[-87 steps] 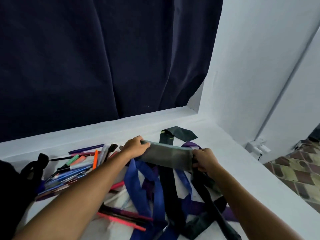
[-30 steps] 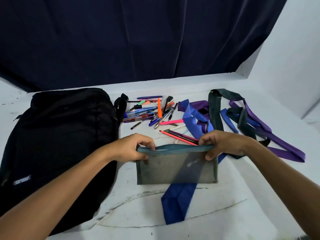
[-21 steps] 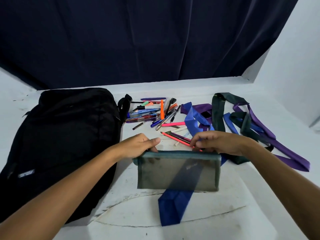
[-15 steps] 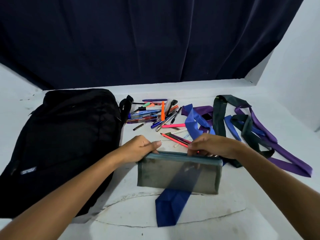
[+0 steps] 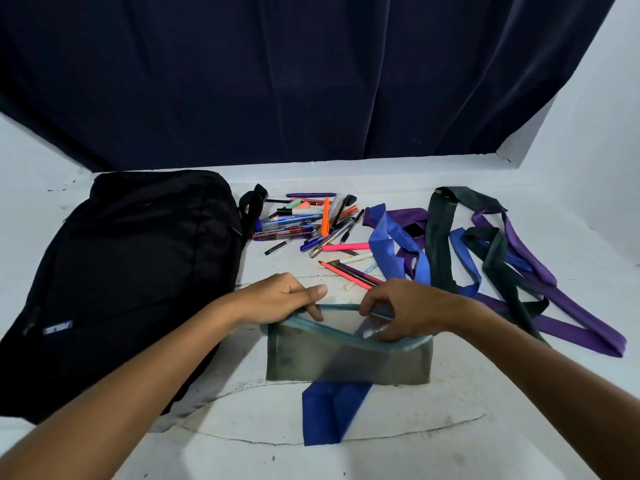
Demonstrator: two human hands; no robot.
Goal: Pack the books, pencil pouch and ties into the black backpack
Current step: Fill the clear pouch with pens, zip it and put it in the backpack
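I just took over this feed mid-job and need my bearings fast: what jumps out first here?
Front and centre, the left hand and the right hand hold open the top of a grey mesh pencil pouch, which lies on a blue tie. Behind it sits a scatter of pens and markers. The black backpack lies flat at left, and a tangle of ties spreads at right.

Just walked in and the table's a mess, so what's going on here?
A person is opening a grey mesh pencil pouch lying on a blue tie. The left hand pinches its top edge while the right hand reaches into the mouth. Pens and markers and the other ties lie loose. The black backpack lies flat at left.
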